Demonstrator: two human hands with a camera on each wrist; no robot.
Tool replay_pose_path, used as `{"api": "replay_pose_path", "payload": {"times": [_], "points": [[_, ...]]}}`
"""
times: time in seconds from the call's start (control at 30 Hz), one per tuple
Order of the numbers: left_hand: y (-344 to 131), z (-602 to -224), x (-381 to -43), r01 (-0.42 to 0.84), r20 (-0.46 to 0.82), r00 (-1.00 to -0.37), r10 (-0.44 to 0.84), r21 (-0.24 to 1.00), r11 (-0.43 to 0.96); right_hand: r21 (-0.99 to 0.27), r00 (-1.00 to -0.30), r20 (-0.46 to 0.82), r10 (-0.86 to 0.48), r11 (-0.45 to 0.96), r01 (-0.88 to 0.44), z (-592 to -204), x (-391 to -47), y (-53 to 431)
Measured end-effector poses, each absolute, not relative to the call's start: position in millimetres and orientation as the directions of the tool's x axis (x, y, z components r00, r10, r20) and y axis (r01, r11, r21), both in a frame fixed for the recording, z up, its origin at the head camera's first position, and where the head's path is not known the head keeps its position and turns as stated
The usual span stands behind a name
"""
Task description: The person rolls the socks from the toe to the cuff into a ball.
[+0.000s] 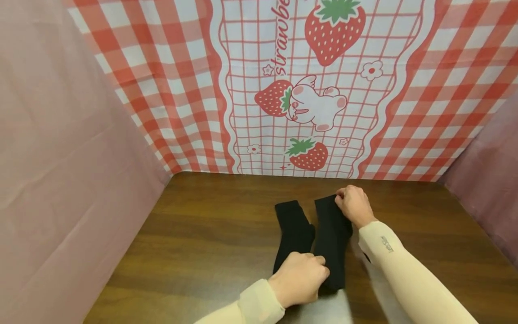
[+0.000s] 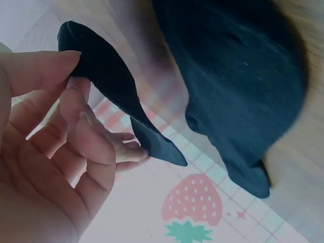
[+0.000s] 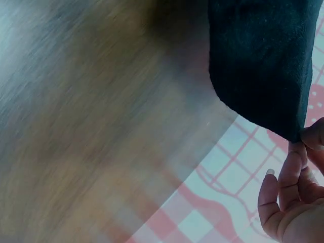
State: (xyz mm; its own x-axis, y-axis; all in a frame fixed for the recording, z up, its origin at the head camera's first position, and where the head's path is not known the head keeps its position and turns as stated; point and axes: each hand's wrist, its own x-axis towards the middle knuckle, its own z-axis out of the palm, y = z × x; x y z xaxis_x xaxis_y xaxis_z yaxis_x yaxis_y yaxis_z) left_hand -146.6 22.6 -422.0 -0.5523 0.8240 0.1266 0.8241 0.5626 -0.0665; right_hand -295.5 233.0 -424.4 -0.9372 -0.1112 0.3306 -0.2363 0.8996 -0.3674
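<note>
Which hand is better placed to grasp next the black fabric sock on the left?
Likely the left hand, nearer that black fabric sock, although it pinches the other sock at its near end; the right hand pinches the far end.

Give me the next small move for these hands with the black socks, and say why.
Probably shift the held black sock left and lay it over the other black sock. The left hand pinches the held one's near end, the right hand its far end, so it should carry stretched out, and the other lies beside it on the wooden table.
</note>
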Motion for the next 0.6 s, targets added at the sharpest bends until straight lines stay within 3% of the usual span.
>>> {"api": "replay_pose_path", "payload": {"times": [0.6], "points": [[-24,-422,-150,0.765,0.113,-0.634,0.765,-0.052,0.642,-0.372,-0.921,0.340,-0.188,0.873,-0.315,-423,-307,182]]}}
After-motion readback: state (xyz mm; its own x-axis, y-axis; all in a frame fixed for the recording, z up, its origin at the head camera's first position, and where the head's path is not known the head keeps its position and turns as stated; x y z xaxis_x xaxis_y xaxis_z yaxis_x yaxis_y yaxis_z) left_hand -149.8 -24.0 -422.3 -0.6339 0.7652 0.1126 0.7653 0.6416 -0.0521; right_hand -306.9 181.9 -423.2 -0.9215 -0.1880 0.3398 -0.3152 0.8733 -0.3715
